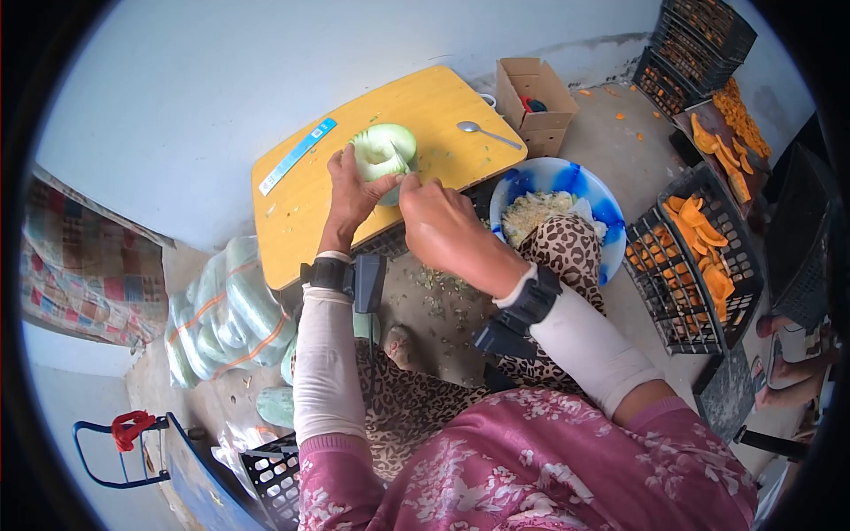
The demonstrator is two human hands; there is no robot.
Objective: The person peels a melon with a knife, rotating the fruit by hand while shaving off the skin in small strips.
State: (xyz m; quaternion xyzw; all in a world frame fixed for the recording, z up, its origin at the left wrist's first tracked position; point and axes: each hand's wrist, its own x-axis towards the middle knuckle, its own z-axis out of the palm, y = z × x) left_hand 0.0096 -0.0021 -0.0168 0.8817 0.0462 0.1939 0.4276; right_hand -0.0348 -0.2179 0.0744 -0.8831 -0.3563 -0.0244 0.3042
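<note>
A hollowed piece of pale green melon [397, 142] stands on the yellow table [354, 111], its rim notched on the left. My left hand [356, 190] grips its near left side, the thumb reaching across the front. Against its near right edge, my right hand [447, 221] is closed in a fist. What those fingers hold is hidden, though a thin pale sliver shows by the melon's edge. A metal spoon [487, 133] lies to the right, and a blue-and-white strip [298, 157] lies to the left.
A blue-and-white basin [611, 208] of pale scraps sits right of the table. Beyond it are a black crate of orange pieces [708, 296], stacked crates [699, 44] and a cardboard box [536, 93]. Bagged melons [232, 310] lie left. Another person's legs [801, 372] show at far right.
</note>
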